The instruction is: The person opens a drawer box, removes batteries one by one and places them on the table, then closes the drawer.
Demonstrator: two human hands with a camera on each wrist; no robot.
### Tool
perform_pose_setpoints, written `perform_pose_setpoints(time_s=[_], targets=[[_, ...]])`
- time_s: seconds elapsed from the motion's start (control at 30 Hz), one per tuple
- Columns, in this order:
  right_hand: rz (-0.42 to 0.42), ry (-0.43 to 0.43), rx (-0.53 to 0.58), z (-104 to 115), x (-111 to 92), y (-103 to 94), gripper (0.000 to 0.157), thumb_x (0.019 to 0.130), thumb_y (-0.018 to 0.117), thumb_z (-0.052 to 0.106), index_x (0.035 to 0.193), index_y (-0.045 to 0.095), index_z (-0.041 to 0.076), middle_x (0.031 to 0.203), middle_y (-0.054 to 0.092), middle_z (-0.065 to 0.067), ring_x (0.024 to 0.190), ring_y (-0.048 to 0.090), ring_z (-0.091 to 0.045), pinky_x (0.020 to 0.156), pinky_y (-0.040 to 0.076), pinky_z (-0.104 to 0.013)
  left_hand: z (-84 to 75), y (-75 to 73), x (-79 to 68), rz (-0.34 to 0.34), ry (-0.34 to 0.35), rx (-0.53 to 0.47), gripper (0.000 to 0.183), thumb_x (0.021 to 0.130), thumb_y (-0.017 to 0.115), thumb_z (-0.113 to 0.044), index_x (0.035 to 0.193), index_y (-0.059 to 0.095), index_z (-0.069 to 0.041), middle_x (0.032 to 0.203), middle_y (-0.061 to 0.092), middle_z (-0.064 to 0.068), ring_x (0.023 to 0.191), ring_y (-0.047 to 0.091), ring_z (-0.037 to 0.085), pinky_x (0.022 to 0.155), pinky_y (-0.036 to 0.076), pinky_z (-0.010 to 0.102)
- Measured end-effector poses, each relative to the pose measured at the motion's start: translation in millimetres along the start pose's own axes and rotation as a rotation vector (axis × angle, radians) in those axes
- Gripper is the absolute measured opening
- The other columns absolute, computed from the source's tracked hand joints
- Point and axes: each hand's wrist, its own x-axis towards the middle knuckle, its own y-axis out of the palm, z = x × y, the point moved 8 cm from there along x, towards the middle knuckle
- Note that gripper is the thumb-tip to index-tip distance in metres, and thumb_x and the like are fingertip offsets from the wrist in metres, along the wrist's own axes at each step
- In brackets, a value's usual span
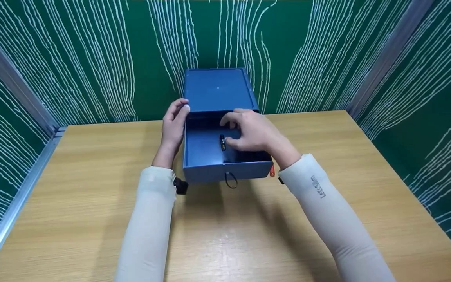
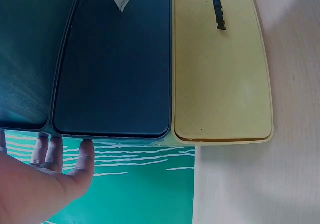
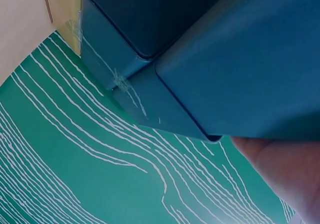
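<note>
A blue drawer unit (image 1: 219, 90) stands at the back of the table, its top drawer (image 1: 202, 150) pulled out. Inside that drawer lies a small black stick-shaped piece with a gold-coloured band, like a battery (image 1: 222, 142). My right hand (image 1: 255, 131) reaches over the drawer's right side, thumb tip close beside the battery, fingers bent with a gap to the thumb. At the unit's left side, my left hand (image 1: 174, 123) rests its fingertips by the front edge. The left wrist view shows these fingers (image 2: 86, 159) against the side. Only part of the right hand (image 3: 282, 166) appears in the right wrist view.
A black pull loop (image 1: 231, 180) hangs from the open drawer's front. Below are a dark drawer (image 2: 115, 68) with a white loop and a cream drawer (image 2: 220, 78) with a black loop. Something orange (image 1: 272, 170) shows beside the unit. Green patterned walls (image 1: 288, 35) enclose the table.
</note>
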Motion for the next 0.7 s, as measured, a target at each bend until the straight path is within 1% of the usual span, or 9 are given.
perform_pose_setpoints(time_s=[0.13, 0.27, 0.43, 0.5, 0.7], targets=[[0.026, 0.009, -0.020, -1.6, 1.4, 6.6, 0.038, 0.071, 0.060, 0.040, 0.103, 0.057, 0.019, 0.087, 0.056, -0.001, 0.077, 0.047, -0.013, 0.066, 0.041, -0.030, 0.4, 0.8, -0.5, -0.001, -0.002, -0.002, 0.029, 0.088, 0.047, -0.023, 0.113, 0.051, -0.009, 0.120, 0.049, 0.004, 0.109, 0.043, 0.014, 0.095, 0.032, 0.031], [0.047, 0.022, -0.056, -3.6, 2.7, 11.1, 0.040, 0.070, 0.062, 0.041, 0.103, 0.058, 0.020, 0.083, 0.055, 0.000, 0.074, 0.047, -0.013, 0.063, 0.040, -0.029, -0.7, 2.0, -0.9, 0.000, 0.000, 0.004, 0.030, 0.088, 0.048, -0.024, 0.114, 0.051, -0.009, 0.120, 0.049, 0.004, 0.109, 0.043, 0.014, 0.095, 0.032, 0.031], [0.093, 0.032, -0.121, -4.5, 4.8, 17.6, 0.043, 0.068, 0.062, 0.045, 0.103, 0.058, 0.021, 0.077, 0.052, 0.004, 0.071, 0.048, -0.014, 0.060, 0.038, -0.028, -1.1, 0.8, -1.3, -0.004, -0.005, 0.016, 0.030, 0.088, 0.048, -0.025, 0.114, 0.051, -0.009, 0.120, 0.049, 0.003, 0.109, 0.043, 0.013, 0.095, 0.033, 0.031], [0.099, 0.029, -0.145, -4.3, 5.3, 19.2, 0.043, 0.067, 0.062, 0.047, 0.103, 0.058, 0.022, 0.076, 0.051, 0.005, 0.070, 0.048, -0.014, 0.059, 0.037, -0.028, -1.4, 0.1, -0.9, -0.008, 0.002, 0.014, 0.030, 0.088, 0.048, -0.024, 0.114, 0.052, -0.008, 0.120, 0.049, 0.004, 0.108, 0.043, 0.013, 0.094, 0.033, 0.030], [0.098, 0.010, -0.181, -2.5, 6.2, 20.8, 0.044, 0.066, 0.062, 0.049, 0.102, 0.059, 0.023, 0.078, 0.050, 0.006, 0.070, 0.047, -0.014, 0.058, 0.037, -0.031, 13.9, -3.5, 10.9, -0.031, 0.046, -0.005, 0.027, 0.087, 0.051, -0.026, 0.110, 0.054, -0.013, 0.116, 0.051, 0.002, 0.105, 0.045, 0.010, 0.091, 0.035, 0.026]])
